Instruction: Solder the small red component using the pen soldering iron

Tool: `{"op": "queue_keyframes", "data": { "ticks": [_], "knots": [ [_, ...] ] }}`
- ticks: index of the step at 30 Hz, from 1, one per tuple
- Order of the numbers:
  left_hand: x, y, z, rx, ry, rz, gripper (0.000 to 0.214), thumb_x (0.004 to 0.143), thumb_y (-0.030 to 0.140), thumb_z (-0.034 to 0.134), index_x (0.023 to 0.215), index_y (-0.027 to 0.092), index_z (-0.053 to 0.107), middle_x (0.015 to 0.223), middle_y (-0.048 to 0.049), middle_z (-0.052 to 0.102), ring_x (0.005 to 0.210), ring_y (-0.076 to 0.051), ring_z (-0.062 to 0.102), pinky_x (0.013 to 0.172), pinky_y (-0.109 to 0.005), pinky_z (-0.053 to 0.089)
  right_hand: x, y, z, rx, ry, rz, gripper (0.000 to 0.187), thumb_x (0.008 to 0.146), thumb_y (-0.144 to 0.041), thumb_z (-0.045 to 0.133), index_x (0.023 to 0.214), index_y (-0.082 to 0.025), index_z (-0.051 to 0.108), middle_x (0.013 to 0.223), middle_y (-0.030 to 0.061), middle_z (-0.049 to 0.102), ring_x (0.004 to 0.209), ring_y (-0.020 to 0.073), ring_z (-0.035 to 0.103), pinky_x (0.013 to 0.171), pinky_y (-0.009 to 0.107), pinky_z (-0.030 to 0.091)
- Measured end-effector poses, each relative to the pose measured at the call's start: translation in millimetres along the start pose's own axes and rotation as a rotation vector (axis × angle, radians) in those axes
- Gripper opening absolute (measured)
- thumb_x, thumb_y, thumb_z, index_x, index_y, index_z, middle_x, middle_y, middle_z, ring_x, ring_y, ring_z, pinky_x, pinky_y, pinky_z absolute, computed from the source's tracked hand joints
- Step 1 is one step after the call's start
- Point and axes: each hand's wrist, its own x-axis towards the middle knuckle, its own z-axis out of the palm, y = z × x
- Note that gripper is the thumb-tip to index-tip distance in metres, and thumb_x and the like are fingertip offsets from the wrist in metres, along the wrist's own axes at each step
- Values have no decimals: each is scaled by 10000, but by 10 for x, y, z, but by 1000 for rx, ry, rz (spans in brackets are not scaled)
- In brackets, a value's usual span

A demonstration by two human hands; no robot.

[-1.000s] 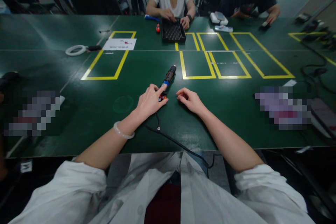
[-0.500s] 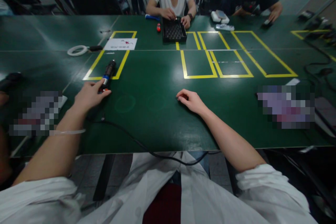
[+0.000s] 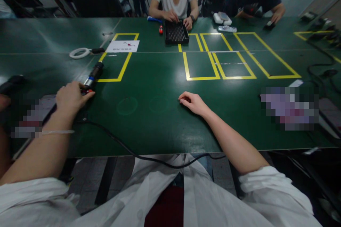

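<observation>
My left hand lies far out to the left on the green table, its fingers closed round the rear end of a black electric screwdriver with a blue band. The tool lies flat and points away from me, its tip at the corner of a yellow taped rectangle. Its black cable runs from the hand across the table to the front edge. My right hand rests near the middle of the table, fingers loosely curled and holding nothing.
A black parts tray sits before a person in white at the far side. A white ring and a paper sheet lie at the left rear. More yellow rectangles mark the right. Cables trail at the right edge.
My left hand has slid the screwdriver from the table's middle far to the left, dragging the cable along. The right hand has stayed where it was.
</observation>
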Motion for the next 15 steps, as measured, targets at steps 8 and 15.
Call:
{"op": "queue_keyframes", "data": {
  "ticks": [8,15],
  "knots": [
    [-145,587,-388,-178,198,-124,529,990,513,322,1293,152,560,1205,-98,659,1005,-235,574,909,-361,454,17,0,24,8,-6,12,150,876,-288,572,931,-181,663,797,19,680,691,149,577,665,271,424],
    [-709,2038,-726,-1094,-253,712,473,959,424,466,1260,94,621,954,-85,677,823,-154,624,812,-295,498,21,-23,-10,252,-14,50,205,838,-350,632,952,-180,633,815,21,681,699,138,596,694,282,476]
  ]
}}
